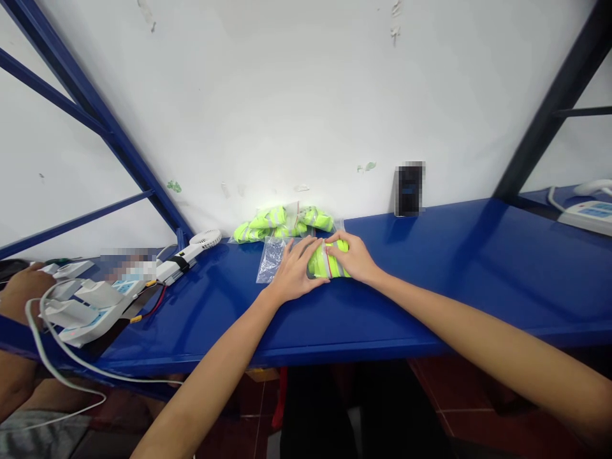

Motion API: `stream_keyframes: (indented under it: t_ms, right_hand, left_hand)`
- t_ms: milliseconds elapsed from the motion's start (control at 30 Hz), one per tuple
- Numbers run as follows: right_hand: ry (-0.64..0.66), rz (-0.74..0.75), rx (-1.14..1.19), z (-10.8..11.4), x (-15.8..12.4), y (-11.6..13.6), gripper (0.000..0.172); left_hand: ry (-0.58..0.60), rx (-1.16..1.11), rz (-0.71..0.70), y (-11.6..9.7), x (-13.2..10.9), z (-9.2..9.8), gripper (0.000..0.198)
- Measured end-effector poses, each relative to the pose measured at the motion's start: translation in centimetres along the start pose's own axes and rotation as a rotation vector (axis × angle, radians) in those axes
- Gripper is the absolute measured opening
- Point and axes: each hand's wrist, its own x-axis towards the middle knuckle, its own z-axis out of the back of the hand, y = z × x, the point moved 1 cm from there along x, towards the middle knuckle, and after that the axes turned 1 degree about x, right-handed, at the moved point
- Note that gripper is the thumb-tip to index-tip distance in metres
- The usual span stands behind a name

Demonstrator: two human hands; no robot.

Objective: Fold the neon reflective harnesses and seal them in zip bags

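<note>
A folded neon-yellow reflective vest (338, 266) with grey strips lies on the blue table in a clear bag, whose red seal line runs across it. My left hand (297, 271) grips the bundle's left side, its thumb along the near edge and its fingers over the far side. At the right, my right hand (356, 255) is closed on the bag, thumb and fingers bent near the seal line. A flat clear plastic bag (271, 260) lies partly under my left hand. Several more bagged yellow bundles (268, 218) are heaped behind, against the wall.
The blue table (459, 274) meets a white wall. A dark phone-like object (408, 190), blurred out, leans there. To the left are a white handheld fan (204, 239), white devices (102, 306) and cables. Another person's hand (21, 290) is at the far left. Blue frame posts (102, 121) flank the table.
</note>
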Motion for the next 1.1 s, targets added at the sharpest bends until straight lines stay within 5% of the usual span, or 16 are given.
stream_keyframes:
  t_ms: [267, 433, 600, 733, 900, 1100]
  right_hand:
    - [-0.117, 0.034, 0.038, -0.4, -0.4, 1.1, 0.016]
    - [-0.149, -0.106, 0.148, -1.1, -0.4, 0.7, 0.013]
    - [-0.11, -0.227, 0.301, -1.7, -0.2, -0.3, 0.014]
    - [-0.001, -0.353, 0.641, -1.4, 0.1, 0.0, 0.013]
    - [0.224, -0.356, 0.761, -0.8, 0.0, 0.9, 0.039]
    - [0.128, -0.355, 0.67, -0.9, -0.1, 0.6, 0.039]
  left_hand:
    - [-0.054, 0.173, -0.045, -1.8, 0.6, -0.3, 0.084]
    - [-0.042, 0.235, -0.045, -2.4, 0.8, -0.8, 0.084]
    - [-0.009, 0.2, -0.028, -2.5, 1.0, -0.8, 0.085]
    - [-0.021, 0.16, 0.035, -1.8, 0.8, -0.8, 0.082]
    - [-0.039, 0.092, 0.071, 0.0, 0.2, -0.8, 0.085]
    - [-0.1, -0.033, 0.02, 0.3, 0.2, -1.3, 0.084]
